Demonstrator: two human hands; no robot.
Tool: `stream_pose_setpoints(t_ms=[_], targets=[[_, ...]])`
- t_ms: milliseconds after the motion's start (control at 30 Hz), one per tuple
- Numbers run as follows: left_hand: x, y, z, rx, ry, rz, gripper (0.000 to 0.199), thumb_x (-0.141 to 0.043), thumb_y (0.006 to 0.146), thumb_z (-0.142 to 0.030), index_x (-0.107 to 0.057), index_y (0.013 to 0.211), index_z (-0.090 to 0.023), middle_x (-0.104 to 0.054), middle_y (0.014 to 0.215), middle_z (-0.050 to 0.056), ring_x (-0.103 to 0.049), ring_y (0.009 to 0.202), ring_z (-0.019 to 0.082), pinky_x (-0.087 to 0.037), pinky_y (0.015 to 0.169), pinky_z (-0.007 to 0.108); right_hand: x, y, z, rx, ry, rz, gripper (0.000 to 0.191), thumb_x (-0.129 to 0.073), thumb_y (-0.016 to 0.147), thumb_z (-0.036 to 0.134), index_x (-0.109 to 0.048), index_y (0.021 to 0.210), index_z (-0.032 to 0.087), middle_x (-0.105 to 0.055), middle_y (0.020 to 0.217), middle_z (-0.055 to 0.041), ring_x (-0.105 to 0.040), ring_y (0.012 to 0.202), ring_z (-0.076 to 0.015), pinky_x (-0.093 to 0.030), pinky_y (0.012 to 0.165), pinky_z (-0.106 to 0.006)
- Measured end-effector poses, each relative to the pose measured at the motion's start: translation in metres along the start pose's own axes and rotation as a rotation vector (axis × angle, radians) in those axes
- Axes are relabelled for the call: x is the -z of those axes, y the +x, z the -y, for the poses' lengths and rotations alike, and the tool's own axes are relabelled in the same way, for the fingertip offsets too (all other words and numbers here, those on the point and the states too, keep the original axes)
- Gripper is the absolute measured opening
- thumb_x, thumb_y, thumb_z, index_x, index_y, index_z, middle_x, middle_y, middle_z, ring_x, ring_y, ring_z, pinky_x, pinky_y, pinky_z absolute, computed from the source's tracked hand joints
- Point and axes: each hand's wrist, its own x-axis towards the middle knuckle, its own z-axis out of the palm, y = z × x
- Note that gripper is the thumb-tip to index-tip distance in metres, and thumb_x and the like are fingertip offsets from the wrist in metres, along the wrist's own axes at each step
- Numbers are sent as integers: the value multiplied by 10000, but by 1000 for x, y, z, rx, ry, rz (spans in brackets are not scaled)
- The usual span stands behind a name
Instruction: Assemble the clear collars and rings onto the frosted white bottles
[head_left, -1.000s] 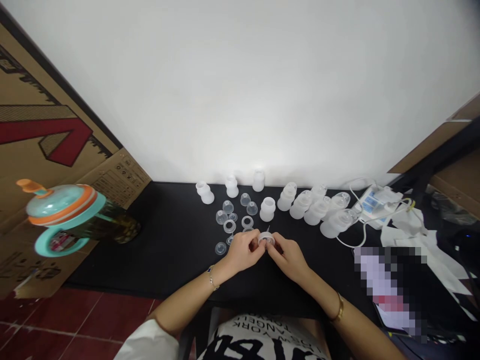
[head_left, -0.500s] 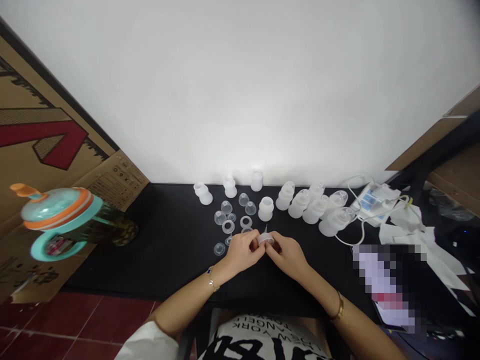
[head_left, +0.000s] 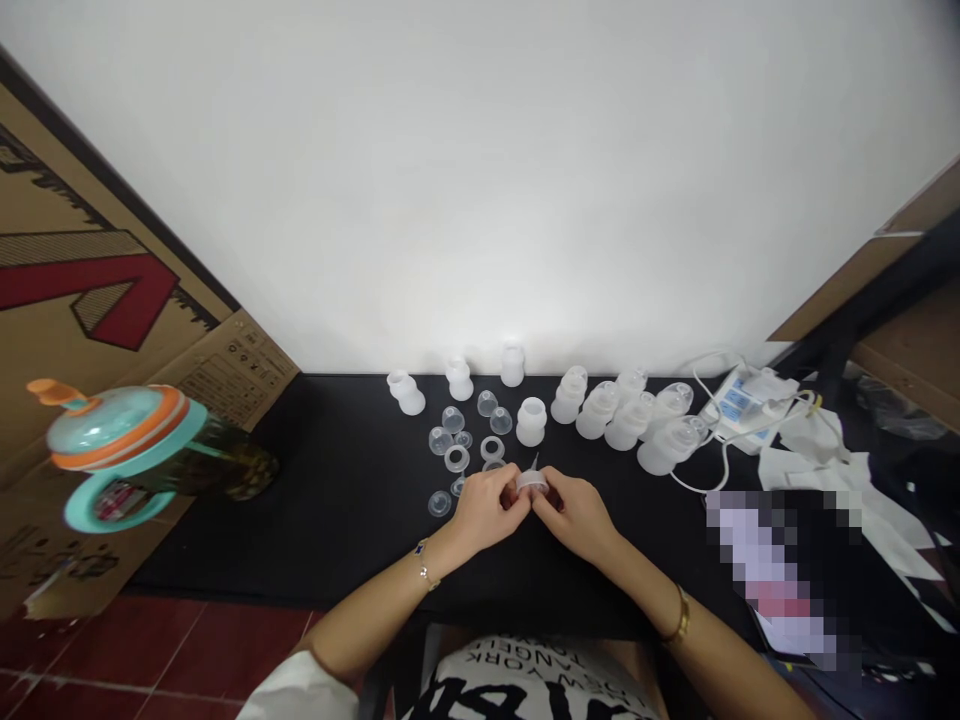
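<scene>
Left hand (head_left: 487,508) and right hand (head_left: 576,518) both grip a small translucent plastic fitting (head_left: 532,483), held over the black table (head_left: 300,540) at centre; clear plastic cups (head_left: 440,440) lie just left and beyond, frosted silicone bottles (head_left: 600,410) farther right.

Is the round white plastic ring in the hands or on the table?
In the hands: the left hand and right hand pinch the white ring, above the black table.
</scene>
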Motion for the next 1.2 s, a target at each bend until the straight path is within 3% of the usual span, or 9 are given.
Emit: stream_pose_setpoints(t_ms=[133,700,1200], targets=[[0,0,0,20,-45,6,82,-573,817,-190,-538,746,-209,-557,619,-43,-513,564,115,-336,579,239,1,0,1,3,3,10,126,-515,889,283,-502,774,232,-578,624,26,-542,548,-150,-274,554,-254],[2,1,0,-5,-32,56,188,-523,914,-279,-491,743,-208,-532,617,-32,-486,553,122,-297,568,252,-1,0,-3,26,26,-28,270,-511,903,307,-398,670,233,-524,567,35,-473,497,-131,-252,527,-261],[2,3,-1,26,-129,63,275,-512,906,-275,-364,682,-214,-405,586,-62,-398,537,103,-257,566,256,-2,1,-5,21,38,-26,340,-486,948,370,-397,652,229,-505,552,31,-478,496,-132,-254,521,-261]])
